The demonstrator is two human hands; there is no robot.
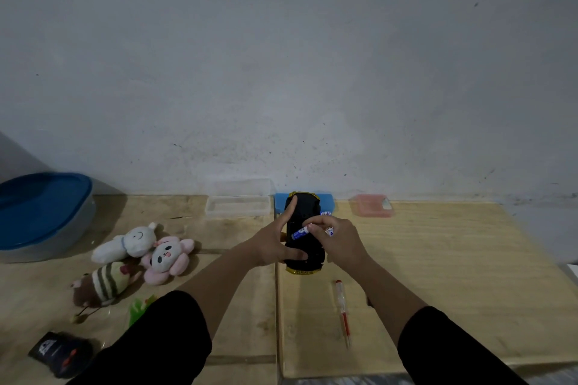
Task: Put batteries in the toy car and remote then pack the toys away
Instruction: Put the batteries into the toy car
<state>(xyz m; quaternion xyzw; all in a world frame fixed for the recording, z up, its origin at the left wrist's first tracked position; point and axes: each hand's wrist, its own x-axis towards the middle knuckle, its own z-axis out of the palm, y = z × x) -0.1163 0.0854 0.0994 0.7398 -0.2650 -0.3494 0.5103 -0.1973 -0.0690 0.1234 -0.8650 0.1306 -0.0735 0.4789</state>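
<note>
Bench: pale wood boards against a grey wall, seam running near to far down the middle.

Far left, a large grey tub with a blue lid sits on the bench.

Both forearms reach in from the near edge, black sleeves pushed up, converging on the toy car at mid-bench just right of the seam.

Toy car: lies upside down, black underside up, gold trim showing at the near and far ends. Long axis runs near to far.

Left hand: spread along the car's left side, index finger stretched up to the far end, thumb laid across the underside near the near end (grip steadies the body). Fingers curl round the car's edge.

Right hand: arched over the car's right side, thumb and fingertips pinching a battery, blue and white, tilted with its free end down-left toward the underside. A second battery seems tucked in the same hand, only partly visible.

Left of the car, three plush toys lie in a cluster.

Far edge: a clear plastic box, a blue box behind the car, a pink box to the right.

Near left corner: black remote.

Near right of the car: a slim screwdriver, red-tinted clear handle, lying near to far.
</note>
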